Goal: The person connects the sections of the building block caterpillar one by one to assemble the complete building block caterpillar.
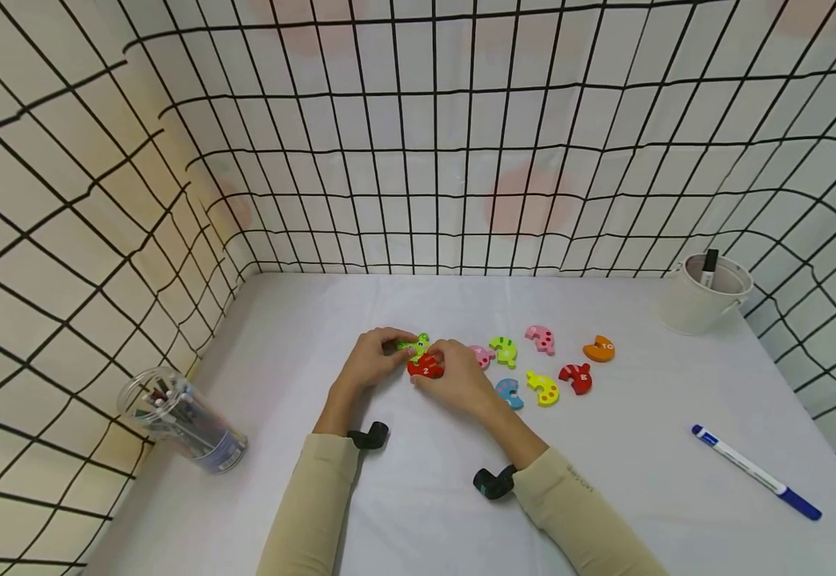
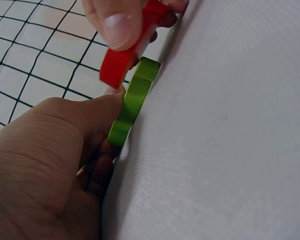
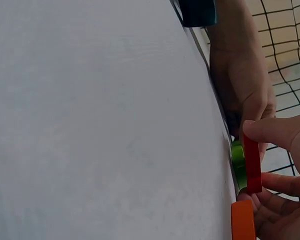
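Observation:
My left hand [image 1: 377,358] holds a light green animal-shaped toy piece [image 1: 422,342] at its left side, low on the white table. The thumb and fingers lie around its edge in the left wrist view, where the green piece [image 2: 135,102] stands on its side. Between thumb and fingers, my right hand [image 1: 458,376] pinches a red toy piece [image 1: 425,366] marked with a 2. This red piece [image 3: 252,162] is raised beside the green one and overlaps it in the right wrist view. Below it there, an orange piece [image 3: 243,220] is close to the right fingers.
Right of the hands lie several number pieces: pink [image 1: 540,339], green striped [image 1: 504,351], blue [image 1: 509,393], yellow [image 1: 543,389], red [image 1: 577,378] and orange [image 1: 599,348]. A marker [image 1: 756,472], a white bucket [image 1: 691,304] and a pencil jar [image 1: 183,424] stand or lie farther out. Black mesh encloses the table.

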The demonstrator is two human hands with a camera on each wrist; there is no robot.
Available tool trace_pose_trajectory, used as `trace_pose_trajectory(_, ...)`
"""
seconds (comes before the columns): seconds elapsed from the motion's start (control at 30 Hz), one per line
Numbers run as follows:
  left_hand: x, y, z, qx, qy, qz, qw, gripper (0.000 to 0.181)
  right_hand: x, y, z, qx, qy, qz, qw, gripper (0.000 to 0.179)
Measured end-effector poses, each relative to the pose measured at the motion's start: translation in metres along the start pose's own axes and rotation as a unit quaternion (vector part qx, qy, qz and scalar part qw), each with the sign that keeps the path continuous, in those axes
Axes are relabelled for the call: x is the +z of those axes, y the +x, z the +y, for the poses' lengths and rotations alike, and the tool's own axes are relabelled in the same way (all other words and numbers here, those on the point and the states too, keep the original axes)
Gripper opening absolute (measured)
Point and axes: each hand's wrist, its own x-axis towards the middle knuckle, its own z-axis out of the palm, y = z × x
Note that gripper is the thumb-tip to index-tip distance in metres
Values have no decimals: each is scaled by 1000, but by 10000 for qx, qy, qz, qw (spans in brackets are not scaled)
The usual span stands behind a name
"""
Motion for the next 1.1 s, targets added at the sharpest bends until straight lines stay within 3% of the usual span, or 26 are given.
trace_pose_trajectory(0.3,-1,1,2,20,88,56,9999,23,0,3,2,128,-178,180,9996,48)
trace_pose_trajectory(0.67,-1,2,2,55,151,-25,9999,30,3,6,-2,434,-411,125,9981,47)
trace_pose_trajectory(1.1,1,0,5,129,230,-244,9994,35,0,1,-1,363,-350,105,9987,49)
